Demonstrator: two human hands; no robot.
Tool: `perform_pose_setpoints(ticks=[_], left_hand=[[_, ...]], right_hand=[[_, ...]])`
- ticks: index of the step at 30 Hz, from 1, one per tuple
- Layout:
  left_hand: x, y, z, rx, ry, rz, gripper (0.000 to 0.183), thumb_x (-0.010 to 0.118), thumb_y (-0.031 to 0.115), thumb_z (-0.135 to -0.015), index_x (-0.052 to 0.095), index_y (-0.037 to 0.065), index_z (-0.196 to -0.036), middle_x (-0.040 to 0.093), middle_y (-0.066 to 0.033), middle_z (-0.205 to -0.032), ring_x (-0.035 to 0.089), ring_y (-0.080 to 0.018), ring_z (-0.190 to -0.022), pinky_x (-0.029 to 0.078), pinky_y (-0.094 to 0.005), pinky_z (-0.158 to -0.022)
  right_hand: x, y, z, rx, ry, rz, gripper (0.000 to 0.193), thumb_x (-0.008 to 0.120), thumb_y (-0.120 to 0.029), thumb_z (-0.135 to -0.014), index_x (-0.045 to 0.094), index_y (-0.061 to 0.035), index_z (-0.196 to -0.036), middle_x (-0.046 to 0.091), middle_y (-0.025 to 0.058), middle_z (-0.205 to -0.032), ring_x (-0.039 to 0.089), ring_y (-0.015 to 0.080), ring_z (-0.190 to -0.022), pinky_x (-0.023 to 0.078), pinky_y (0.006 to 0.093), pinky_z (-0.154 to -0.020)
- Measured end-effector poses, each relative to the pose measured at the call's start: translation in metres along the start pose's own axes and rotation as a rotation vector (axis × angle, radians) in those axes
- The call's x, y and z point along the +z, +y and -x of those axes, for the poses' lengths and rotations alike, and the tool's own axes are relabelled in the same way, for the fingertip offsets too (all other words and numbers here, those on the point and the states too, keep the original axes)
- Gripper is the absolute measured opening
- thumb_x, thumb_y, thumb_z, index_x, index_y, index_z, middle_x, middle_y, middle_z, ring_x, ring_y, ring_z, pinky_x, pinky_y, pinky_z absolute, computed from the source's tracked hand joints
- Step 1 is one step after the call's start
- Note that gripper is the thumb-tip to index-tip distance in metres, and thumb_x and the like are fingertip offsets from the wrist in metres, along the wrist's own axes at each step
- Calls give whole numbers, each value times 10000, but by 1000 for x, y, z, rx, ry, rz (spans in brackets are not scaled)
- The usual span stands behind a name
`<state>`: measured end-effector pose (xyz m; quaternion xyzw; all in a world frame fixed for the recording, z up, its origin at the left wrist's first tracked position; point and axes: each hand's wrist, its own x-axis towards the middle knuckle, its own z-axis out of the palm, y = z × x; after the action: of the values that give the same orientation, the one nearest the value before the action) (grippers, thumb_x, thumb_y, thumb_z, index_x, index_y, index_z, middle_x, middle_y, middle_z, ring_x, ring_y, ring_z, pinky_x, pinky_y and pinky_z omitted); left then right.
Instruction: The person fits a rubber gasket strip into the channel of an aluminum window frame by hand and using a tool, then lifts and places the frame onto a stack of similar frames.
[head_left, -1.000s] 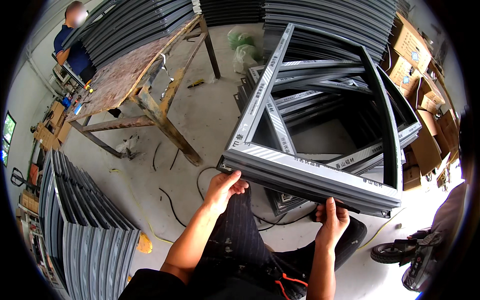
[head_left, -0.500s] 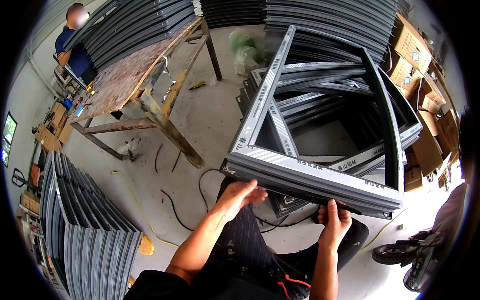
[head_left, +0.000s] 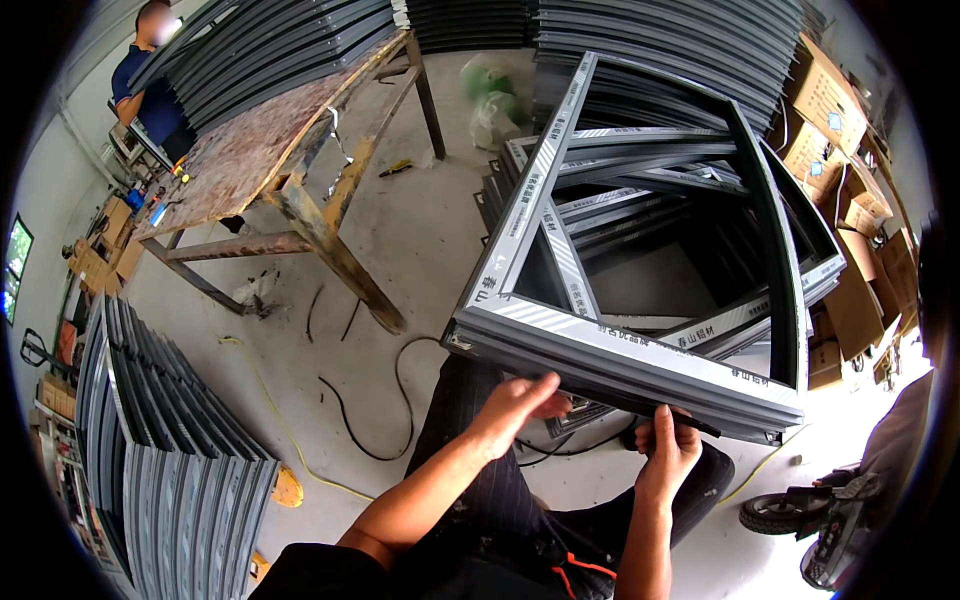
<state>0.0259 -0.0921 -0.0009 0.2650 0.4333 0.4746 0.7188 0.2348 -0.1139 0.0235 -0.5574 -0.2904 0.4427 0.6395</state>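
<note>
A dark grey metal window frame [head_left: 640,345] with printed film on its faces lies tilted on a stack of similar frames, its near side toward me. A thin black strip [head_left: 708,428] runs along the lower edge of that side, its loose end sticking out to the right. My right hand [head_left: 668,452] pinches the strip between thumb and fingers near that end. Farther left, my left hand [head_left: 525,408] has its thumb against the frame's lower edge and its fingers bent beneath, closed on what seems the same strip; its fingertips are partly hidden.
A worn wooden table [head_left: 270,150] bears stacked frames, with a person [head_left: 150,90] behind it. More frames [head_left: 190,510] stand at the lower left. Cardboard boxes [head_left: 825,95] line the right, above a wheeled machine [head_left: 790,510]. Black cable [head_left: 385,455] and pliers [head_left: 396,168] lie on the floor.
My left hand has slid right along the frame's near edge, closer to my right hand. The right hand keeps its pinch and has hardly moved. The frame stays put.
</note>
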Motion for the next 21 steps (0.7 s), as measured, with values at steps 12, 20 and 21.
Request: perform_pose_setpoints(ticks=[12, 20, 21], left_hand=[[13, -22, -11, -7, -95, -83, 434, 637, 418, -886, 666, -9, -958, 672, -84, -902, 631, -152, -858, 495, -295, -824], [22, -29, -10, 33, -28, -29, 392, 641, 372, -895, 670, -18, -928, 663, -61, -820, 601, -104, -767, 480, -262, -746], [26, -25, -7, -32, -44, -113, 411, 646, 379, -890, 666, -29, -933, 665, -68, -807, 599, -102, -754, 483, -267, -737]], right_hand=[[2, -3, 3, -13, -15, 55, 149, 618, -130, -909, 597, 12, -945, 601, 80, -599, 513, 109, -458, 373, 221, -421], [-1, 9, 5, -45, 12, 73, 154, 630, -180, -909, 588, -32, -907, 599, 51, -593, 494, 83, -437, 354, 202, -404], [1, 10, 5, -57, 30, 70, 163, 639, -205, -907, 591, -51, -885, 596, 38, -588, 482, 70, -425, 344, 192, -397]])
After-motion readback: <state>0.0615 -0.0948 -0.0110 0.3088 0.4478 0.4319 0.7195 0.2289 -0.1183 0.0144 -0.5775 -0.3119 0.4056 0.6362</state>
